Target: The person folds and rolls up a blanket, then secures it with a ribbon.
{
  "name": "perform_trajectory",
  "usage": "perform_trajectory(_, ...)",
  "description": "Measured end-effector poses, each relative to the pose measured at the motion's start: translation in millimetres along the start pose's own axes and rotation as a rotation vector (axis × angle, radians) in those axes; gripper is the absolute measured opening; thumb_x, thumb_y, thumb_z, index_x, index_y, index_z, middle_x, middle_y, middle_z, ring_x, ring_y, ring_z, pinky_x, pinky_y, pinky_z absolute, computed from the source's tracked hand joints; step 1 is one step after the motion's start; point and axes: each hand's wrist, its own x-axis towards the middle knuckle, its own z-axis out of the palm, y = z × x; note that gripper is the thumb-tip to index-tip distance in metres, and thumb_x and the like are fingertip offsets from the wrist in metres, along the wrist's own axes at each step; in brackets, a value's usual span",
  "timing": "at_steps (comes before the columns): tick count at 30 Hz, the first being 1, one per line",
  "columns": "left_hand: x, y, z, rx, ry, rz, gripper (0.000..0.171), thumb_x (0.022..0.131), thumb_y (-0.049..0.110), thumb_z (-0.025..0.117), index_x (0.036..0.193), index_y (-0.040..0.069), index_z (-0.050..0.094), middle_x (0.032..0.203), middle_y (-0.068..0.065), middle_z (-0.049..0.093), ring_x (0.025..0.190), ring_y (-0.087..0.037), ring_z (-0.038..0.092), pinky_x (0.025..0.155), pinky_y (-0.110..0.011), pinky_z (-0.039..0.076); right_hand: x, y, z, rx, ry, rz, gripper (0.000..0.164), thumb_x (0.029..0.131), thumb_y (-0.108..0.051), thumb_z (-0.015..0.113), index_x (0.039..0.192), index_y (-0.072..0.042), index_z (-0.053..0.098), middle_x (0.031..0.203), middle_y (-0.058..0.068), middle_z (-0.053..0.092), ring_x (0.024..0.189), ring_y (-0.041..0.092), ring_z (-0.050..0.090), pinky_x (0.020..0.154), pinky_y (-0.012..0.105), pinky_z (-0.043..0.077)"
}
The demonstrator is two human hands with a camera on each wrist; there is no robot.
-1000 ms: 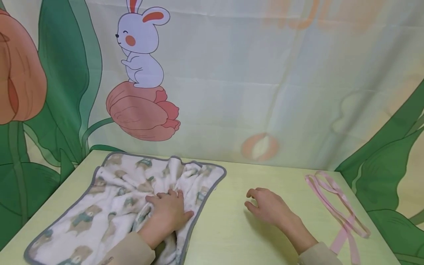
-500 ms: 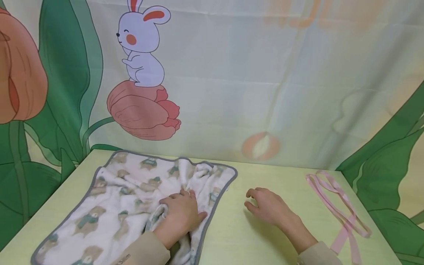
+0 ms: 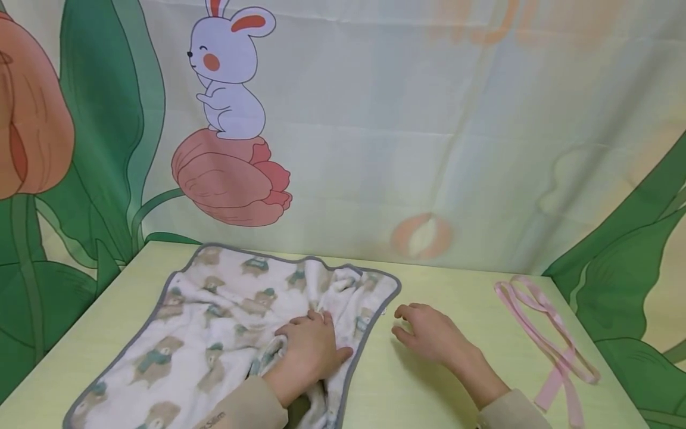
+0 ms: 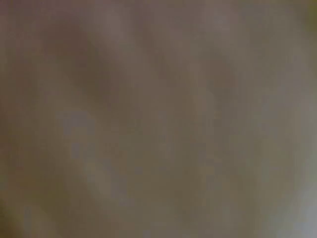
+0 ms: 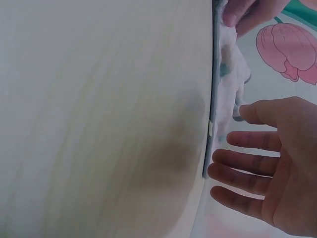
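Across the left and middle of the table lies the bear-print blanket, its grey-trimmed far edge along the table's far side. Toward the table's middle the left hand rests on it, fingers laid out with the thumb spread away from them; the left wrist view is too blurred to show the fingertips. Above the table, just beside the blanket's right edge, the right hand hangs with fingers apart and slightly bent, holding nothing. Near the table's right edge is a loosely looped pink ribbon. The likeliest trouble is more bunching: a palm pressing on one spot while the cloth drags on the tabletop would deepen the creases there and pull the blanket crooked. Carried further right, its edge could also slide under the right hand. Compared with half a second earlier, the left hand and blanket sit further toward the table's right, the blanket's far right corner now closer to the right hand, while the ribbon lies as it did.
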Motion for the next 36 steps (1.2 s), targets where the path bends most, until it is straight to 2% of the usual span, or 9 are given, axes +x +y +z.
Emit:
perform_trajectory(7,-0.4,-20.3,-9.7,-0.189,-0.093,0.076,0.080,0.100,0.068,0.045,0.155,0.011,0.045,0.150,-0.024,0.047,0.127,-0.051,0.050,0.089,-0.070,0.045,7.2,-11.9,3.4,0.014,-0.006,-0.008,0.028,0.097,-0.022,0.070,0.117,-0.002,0.069,0.112,0.014,0.069,0.105,0.032,0.066,0.085,0.050,0.054)
perform_trajectory(11,-4.7,-31.6,-17.9,-0.262,-0.091,0.117,0.074,0.103,0.065,0.043,0.154,0.012,0.047,0.150,-0.022,0.047,0.133,-0.047,0.046,0.096,-0.067,0.042,12.7,-19.8,7.5,0.019,-0.023,-0.045,0.038,0.098,-0.024,0.071,0.126,0.001,0.064,0.124,0.016,0.065,0.115,0.034,0.063,0.090,0.050,0.053)
perform_trajectory(17,-4.8,-54.2,-29.7,-0.276,-0.062,0.135,0.068,0.105,0.061,0.042,0.151,0.012,0.052,0.148,-0.023,0.049,0.135,-0.048,0.045,0.105,-0.069,0.034,20.9,-35.4,14.9,0.028,-0.087,-0.045,0.061,0.102,-0.037,0.066,0.139,0.009,0.052,0.141,0.024,0.052,0.129,0.038,0.053,0.098,0.049,0.050)
perform_trajectory(24,5.5,-100.2,-42.4,-0.307,-0.097,0.145,0.052,0.110,0.041,0.045,0.149,0.008,0.052,0.150,-0.026,0.044,0.137,-0.050,0.040,0.105,-0.072,0.029,31.4,-47.1,23.5,0.052,-0.135,-0.024,0.078,0.104,-0.046,0.059,0.152,0.012,0.036,0.157,0.031,0.032,0.145,0.042,0.033,0.112,0.050,0.037)
perform_trajectory(30,17.3,-135.4,-36.4,-0.251,-0.136,0.121,0.046,0.108,0.027,0.050,0.146,0.001,0.052,0.148,-0.032,0.042,0.135,-0.055,0.037,0.106,-0.072,0.027,35.5,-48.9,31.5,0.008,-0.189,-0.003,0.086,0.105,-0.051,0.053,0.155,0.014,0.025,0.162,0.034,0.018,0.150,0.044,0.021,0.116,0.049,0.031)
perform_trajectory(33,21.8,-148.6,-30.1,-0.255,-0.148,0.105,0.045,0.107,0.026,0.053,0.143,-0.001,0.053,0.145,-0.034,0.042,0.134,-0.057,0.036,0.106,-0.072,0.028,37.6,-46.6,35.2,-0.029,-0.185,0.001,0.087,0.106,-0.053,0.050,0.155,0.014,0.023,0.162,0.034,0.016,0.151,0.044,0.018,0.118,0.049,0.028)
perform_trajectory(36,25.6,-158.0,-23.6,-0.261,-0.141,0.115,0.046,0.106,0.027,0.056,0.141,-0.002,0.054,0.142,-0.035,0.043,0.134,-0.058,0.036,0.104,-0.070,0.033,39.8,-44.3,37.9,-0.044,-0.184,0.004,0.087,0.106,-0.054,0.047,0.155,0.014,0.023,0.163,0.033,0.016,0.151,0.043,0.017,0.118,0.048,0.027)
